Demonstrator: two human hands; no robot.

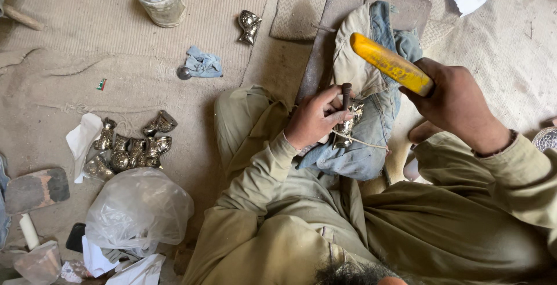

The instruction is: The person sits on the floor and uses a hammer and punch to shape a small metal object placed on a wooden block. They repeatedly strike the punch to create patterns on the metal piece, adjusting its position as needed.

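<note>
Your punch (346, 94) is a dark, slender rod standing upright on the small silver-coloured metal piece (347, 127). The piece lies on folded denim cloth (371, 140). Your yellow-handled hammer (390, 64) is raised, tilted, above them.

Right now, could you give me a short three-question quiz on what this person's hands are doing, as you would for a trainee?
1. True or false: the right hand grips a yellow handle.
2. What does the left hand hold upright: (a) a spoon, (b) a dark metal punch, (c) a brush?
3. On which side of the picture does the pile of shiny metal pieces lie?

Key
1. True; the handle is raised over the blue cloth pad.
2. (b); its tip rests on a small metal piece on the pad.
3. The left side, on the mat, above a clear plastic bag.
</note>
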